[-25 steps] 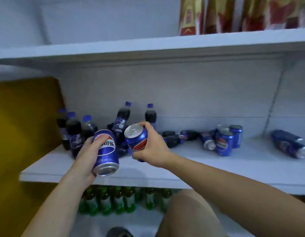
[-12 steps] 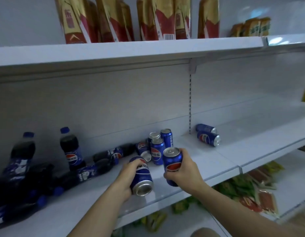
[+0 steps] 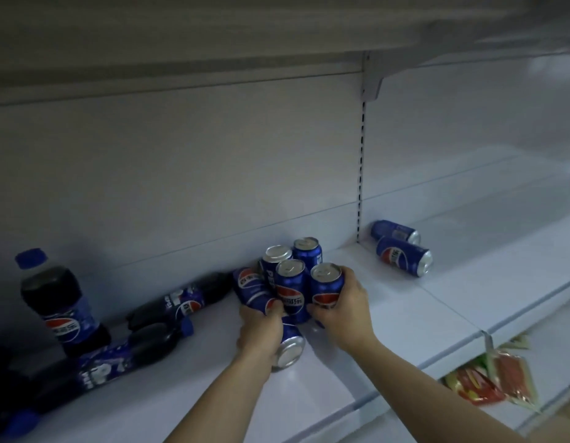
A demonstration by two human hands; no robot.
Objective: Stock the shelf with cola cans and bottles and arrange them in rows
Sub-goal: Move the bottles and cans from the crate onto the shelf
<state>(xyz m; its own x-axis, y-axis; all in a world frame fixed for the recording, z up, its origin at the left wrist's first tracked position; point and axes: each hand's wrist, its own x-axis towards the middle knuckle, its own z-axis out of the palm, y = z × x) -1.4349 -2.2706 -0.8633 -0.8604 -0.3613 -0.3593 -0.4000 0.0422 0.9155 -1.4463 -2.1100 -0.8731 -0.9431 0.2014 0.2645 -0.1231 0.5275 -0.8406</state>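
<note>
My right hand [image 3: 343, 310] grips an upright blue cola can [image 3: 327, 287] at the right of a cluster of three standing cans [image 3: 291, 276] on the white shelf [image 3: 389, 318]. My left hand [image 3: 261, 330] holds a tilted can [image 3: 288, 346], its silver end pointing toward me, just in front of the cluster. Another can [image 3: 250, 287] lies on its side left of the group, touching my left fingers. Two cans [image 3: 402, 251] lie on their sides at the right. One cola bottle [image 3: 58, 302] stands at the left; several bottles [image 3: 178, 303] lie beside it.
The shelf back wall has a slotted upright [image 3: 360, 174] and a bracket [image 3: 371, 81] under the shelf above. Bare shelf surface stretches to the right of the lying cans. Red and green snack packets [image 3: 491, 375] sit on the lower shelf at the right.
Both hands have moved forward to the can cluster. The right hand's can now stands against the group, and the left hand's can has come down low in front of it. The view moved closer.
</note>
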